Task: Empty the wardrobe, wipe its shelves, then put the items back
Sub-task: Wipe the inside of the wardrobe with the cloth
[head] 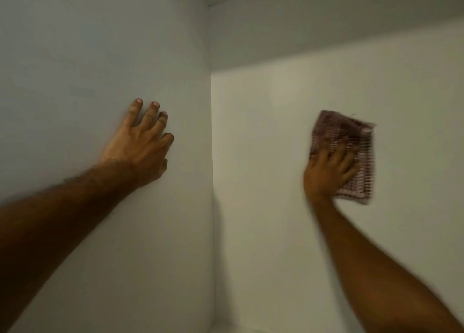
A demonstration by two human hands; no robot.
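White panels fill the view: the wardrobe's left side panel and its back panel meet at an inner corner that runs almost straight down the middle. At the top a darker band crosses above the back panel, and what it belongs to cannot be told.

To the left of the corner, the left hand lies flat against the side panel. Its fingers are straight and slightly spread, pointing upward, with the thumb tucked low toward the corner; it grasps nothing, only presses on the white surface. The bare forearm runs away from it toward the lower left edge.

To the right of the corner, well apart from it, the right hand presses a cloth against the back panel. The cloth is a reddish-pink and white checked weave, folded to a rough rectangle with a frayed upper right corner. It lies under and beyond the fingers: they spread over its lower left part, while most of the fabric shows above and to the right of them. This hand and cloth are blurred, so whether the thumb hooks round the cloth's edge cannot be told. The forearm leads off to the lower right.
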